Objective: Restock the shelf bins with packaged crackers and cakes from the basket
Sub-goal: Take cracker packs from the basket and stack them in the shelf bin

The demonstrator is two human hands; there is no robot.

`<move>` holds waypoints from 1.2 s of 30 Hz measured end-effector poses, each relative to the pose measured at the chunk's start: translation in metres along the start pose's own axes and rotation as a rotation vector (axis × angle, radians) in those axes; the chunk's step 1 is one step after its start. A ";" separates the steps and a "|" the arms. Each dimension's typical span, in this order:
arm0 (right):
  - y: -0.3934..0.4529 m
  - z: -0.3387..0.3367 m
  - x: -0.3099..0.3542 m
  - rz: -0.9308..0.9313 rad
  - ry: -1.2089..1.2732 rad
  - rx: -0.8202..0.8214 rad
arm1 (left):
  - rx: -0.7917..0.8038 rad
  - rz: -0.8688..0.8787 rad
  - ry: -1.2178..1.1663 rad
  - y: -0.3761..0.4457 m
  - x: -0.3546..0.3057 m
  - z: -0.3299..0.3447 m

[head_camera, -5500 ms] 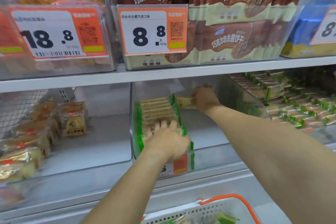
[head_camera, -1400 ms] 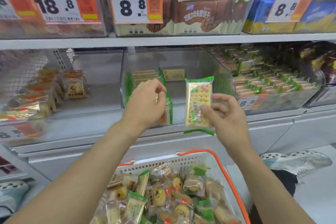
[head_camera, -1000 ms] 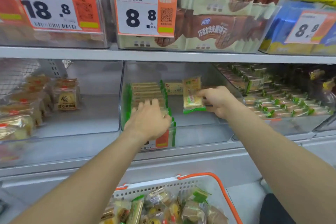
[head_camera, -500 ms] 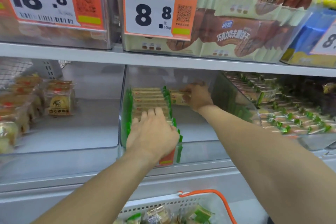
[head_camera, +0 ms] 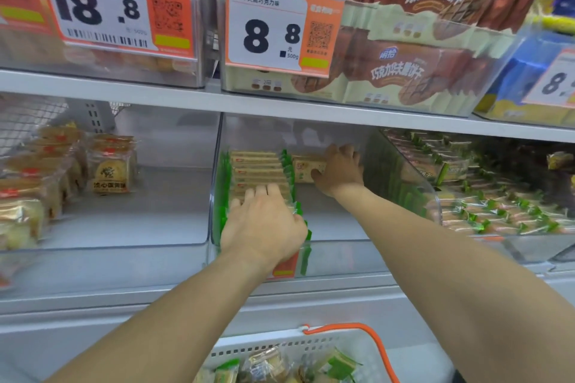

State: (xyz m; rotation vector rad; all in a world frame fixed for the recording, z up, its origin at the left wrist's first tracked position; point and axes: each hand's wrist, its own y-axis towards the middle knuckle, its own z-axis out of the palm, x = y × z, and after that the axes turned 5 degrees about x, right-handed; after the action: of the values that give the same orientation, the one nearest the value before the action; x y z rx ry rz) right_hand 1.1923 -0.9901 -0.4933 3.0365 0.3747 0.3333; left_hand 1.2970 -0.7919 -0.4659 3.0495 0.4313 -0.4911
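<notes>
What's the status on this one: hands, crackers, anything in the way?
Left hand flat on the cracker row. Right hand holding a cracker pack at the back of the clear bin. Nothing blocking.

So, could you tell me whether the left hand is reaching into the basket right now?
No, the left hand rests on the row of cracker packs in the middle bin, well above the basket.

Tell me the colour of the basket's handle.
Orange; the basket handle shows in the head view.
</notes>
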 end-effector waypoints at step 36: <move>-0.367 0.199 -0.060 -0.061 0.292 0.460 | 0.377 0.167 -0.083 -0.248 0.082 0.200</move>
State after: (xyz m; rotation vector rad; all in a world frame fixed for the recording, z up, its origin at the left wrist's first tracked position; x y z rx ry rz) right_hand 1.0941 -0.6565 -0.7326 3.4108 0.6399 0.7931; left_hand 1.2431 -0.5443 -0.6762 3.3618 0.0839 -0.7658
